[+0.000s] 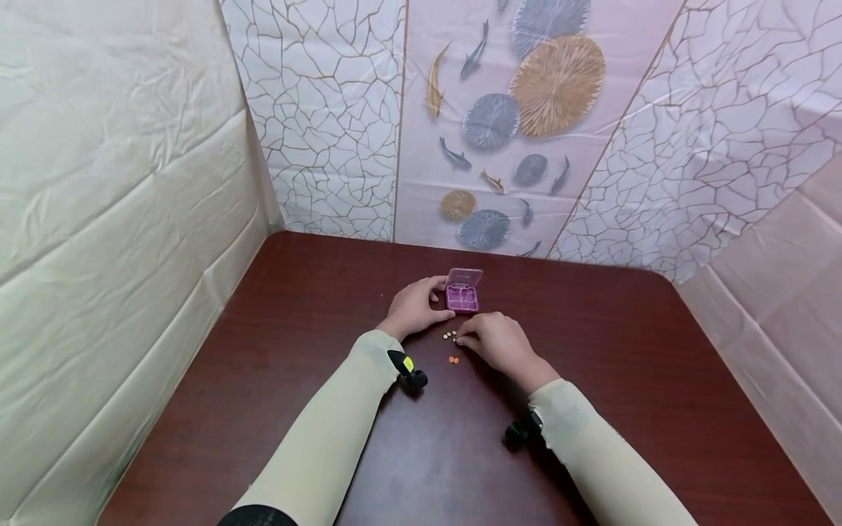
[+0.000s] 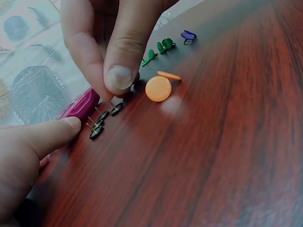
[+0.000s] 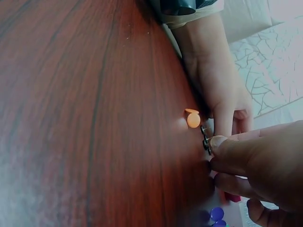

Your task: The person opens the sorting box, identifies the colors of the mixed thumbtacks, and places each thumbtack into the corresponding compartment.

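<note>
A small magenta case (image 1: pixel 463 297) stands on the table with its clear lid raised, its inside split into compartments. My left hand (image 1: pixel 414 307) grips it from the left, thumb along the front edge and fingers toward the back. Just in front of the case lies a small cluster of black-and-gold thumbtacks (image 2: pixel 96 129), points up. My right hand (image 1: pixel 503 340) reaches in from the right, thumb and fingertip pinching the pin of one thumbtack (image 2: pixel 116 109) beside that cluster. Two orange thumbtacks (image 2: pixel 158 89) lie closer to me.
In the left wrist view, green thumbtacks (image 2: pixel 165 45) and a purple thumbtack (image 2: pixel 188 35) lie beyond the orange ones. Purple thumbtacks (image 3: pixel 217 214) also show in the right wrist view. The dark red wooden table (image 1: pixel 316 307) meets patterned cloth walls (image 1: pixel 329 146).
</note>
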Demonstrator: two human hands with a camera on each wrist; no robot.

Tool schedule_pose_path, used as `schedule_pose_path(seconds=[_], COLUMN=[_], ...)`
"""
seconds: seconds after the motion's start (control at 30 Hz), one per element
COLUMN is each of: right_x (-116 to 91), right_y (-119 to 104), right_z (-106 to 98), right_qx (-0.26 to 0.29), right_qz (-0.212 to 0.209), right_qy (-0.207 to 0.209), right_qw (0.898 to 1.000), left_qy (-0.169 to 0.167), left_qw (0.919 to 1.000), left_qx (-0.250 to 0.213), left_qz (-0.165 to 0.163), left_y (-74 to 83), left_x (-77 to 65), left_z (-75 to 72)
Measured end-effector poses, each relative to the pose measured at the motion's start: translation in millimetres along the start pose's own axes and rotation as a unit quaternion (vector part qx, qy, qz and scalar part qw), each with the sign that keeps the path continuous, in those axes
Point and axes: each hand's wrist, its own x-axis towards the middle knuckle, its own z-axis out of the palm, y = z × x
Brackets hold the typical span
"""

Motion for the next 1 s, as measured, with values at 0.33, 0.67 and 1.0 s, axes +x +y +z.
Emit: schedule_pose_path(seconds=[0.33,0.67,1.0], right_x=[2.0,5.4,39.4], right_y=[-6.1,-8.3,8.5], right_z=[2.7,-3.4,-12.3], right_qx=[-0.04,-0.049,-0.008], right_qz=[0.021,0.013,0.095], right_qy=[-0.016,-0.004,0.007], right_qw=[0.999,0.999,0.995], left_qy=[-0.003,0.002,0.003], left_qw=[1.0,1.0,0.9999], left_qx=[-0.003,-0.004,-0.011], left_qz=[0.002,0.005,0.004], left_y=[-2.8,-3.4,-3.9], left_x=[0.4,1.0,-0.9], left_z=[2.9,1.3,3.0])
